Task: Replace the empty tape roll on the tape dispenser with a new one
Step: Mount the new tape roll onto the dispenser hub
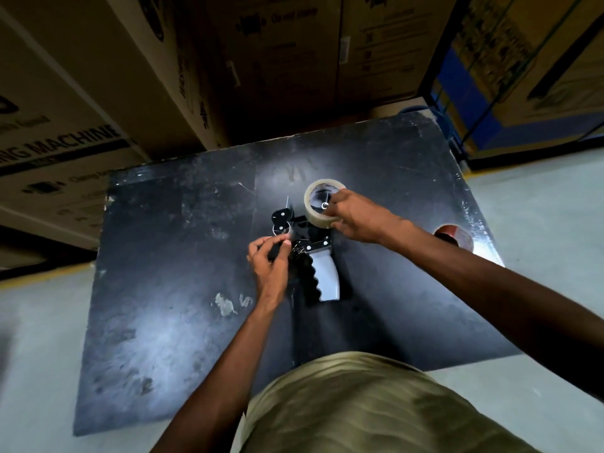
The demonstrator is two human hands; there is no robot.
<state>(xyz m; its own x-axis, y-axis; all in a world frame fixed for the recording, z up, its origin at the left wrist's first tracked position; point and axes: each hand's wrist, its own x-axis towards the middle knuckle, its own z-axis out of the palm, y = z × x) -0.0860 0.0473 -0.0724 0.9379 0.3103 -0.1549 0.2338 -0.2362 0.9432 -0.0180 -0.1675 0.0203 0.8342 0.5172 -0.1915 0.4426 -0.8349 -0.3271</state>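
A black tape dispenser with a grey wavy handle (pixel 328 277) lies flat on the dark table (pixel 170 289), its handle pointing toward me. A clear tape roll (pixel 314 199) sits on the dispenser's hub at its far end. My right hand (pixel 354 217) rests on the near right side of that roll, fingers on its rim and hub. My left hand (pixel 271 263) is at the dispenser's front, thumb and fingers pinched on the clear tape end by the small roller (pixel 281 227).
A brownish empty-looking roll (pixel 456 235) lies at the table's right edge. Stacked cardboard boxes (pixel 98 93) rise right behind the table. Pale floor surrounds the table on the left and right.
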